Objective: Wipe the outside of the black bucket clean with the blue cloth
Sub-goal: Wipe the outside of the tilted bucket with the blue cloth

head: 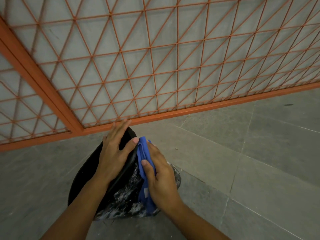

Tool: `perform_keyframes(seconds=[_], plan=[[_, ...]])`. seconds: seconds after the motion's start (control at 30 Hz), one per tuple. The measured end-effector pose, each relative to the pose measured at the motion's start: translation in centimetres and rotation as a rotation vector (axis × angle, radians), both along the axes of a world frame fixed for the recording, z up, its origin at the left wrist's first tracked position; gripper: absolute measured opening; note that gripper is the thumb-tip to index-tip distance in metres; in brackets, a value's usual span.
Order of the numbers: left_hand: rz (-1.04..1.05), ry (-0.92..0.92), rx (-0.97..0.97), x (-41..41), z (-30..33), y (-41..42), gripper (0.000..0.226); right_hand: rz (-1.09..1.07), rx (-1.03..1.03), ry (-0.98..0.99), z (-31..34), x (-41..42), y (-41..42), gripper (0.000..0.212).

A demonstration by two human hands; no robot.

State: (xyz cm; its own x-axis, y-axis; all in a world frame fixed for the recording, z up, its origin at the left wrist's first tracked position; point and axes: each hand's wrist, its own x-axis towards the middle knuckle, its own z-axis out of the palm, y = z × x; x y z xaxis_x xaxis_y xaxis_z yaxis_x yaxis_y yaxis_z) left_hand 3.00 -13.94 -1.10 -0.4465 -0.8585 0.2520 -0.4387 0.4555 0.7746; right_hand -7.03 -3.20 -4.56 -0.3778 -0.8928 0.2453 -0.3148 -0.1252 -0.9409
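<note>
Black plastic: I judge the black bucket stiff and light, and slippery where white splashes wet its wall.
Position: it lies tilted on the grey floor, just before the orange grille.
Left hand: fingers straight, I press it flat over the rim to steady the bucket.
Right hand: I grip the blue cloth, soft and folded, against the outer wall.
Writing: a small pale tag on the cloth, not readable.
</note>
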Motion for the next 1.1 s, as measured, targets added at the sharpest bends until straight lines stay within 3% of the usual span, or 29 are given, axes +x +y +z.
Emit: perform_keyframes(seconds=[0.17, 0.37, 0.47, 0.6, 0.7, 0.8, 0.9, 1.0, 1.1], plan=[[-0.087, -0.039, -0.067, 0.3, -0.2, 0.6, 0.077, -0.098, -0.035, -0.018, -0.5, 1.5, 1.4, 0.052], [-0.109, -0.038, -0.043, 1.1, -0.1, 0.0, 0.063, 0.009, 0.027, -0.021, -0.3, -0.2, 0.3, 0.054], [-0.153, -0.045, -0.103, 1.0, 0.3, 0.7, 0.062, -0.053, 0.03, -0.058, -1.2, 0.6, 1.8, 0.048], [-0.141, -0.093, -0.119, 1.0, 0.1, 0.9, 0.07, 0.054, -0.017, 0.016, 0.0, 1.6, 1.6, 0.056], [-0.081, -0.081, -0.073, 1.3, 0.2, 0.5, 0.074, -0.012, -0.009, 0.007, 0.3, 1.1, 0.5, 0.048], [-0.145, -0.081, -0.134, 1.3, -0.1, 1.0, 0.073, -0.097, -0.036, -0.003, -0.9, 2.1, 1.5, 0.047], [-0.171, -0.088, -0.141, 1.6, -0.3, 1.1, 0.066, -0.062, -0.044, -0.015, -0.2, 1.7, 1.5, 0.049], [-0.165, -0.071, -0.082, 1.9, 0.1, 0.6, 0.062, -0.015, 0.028, -0.036, 0.6, 0.6, 0.7, 0.037], [-0.203, -0.06, -0.147, 2.0, 0.0, 0.7, 0.063, -0.056, -0.08, 0.045, 0.2, 2.2, 2.3, 0.041]])
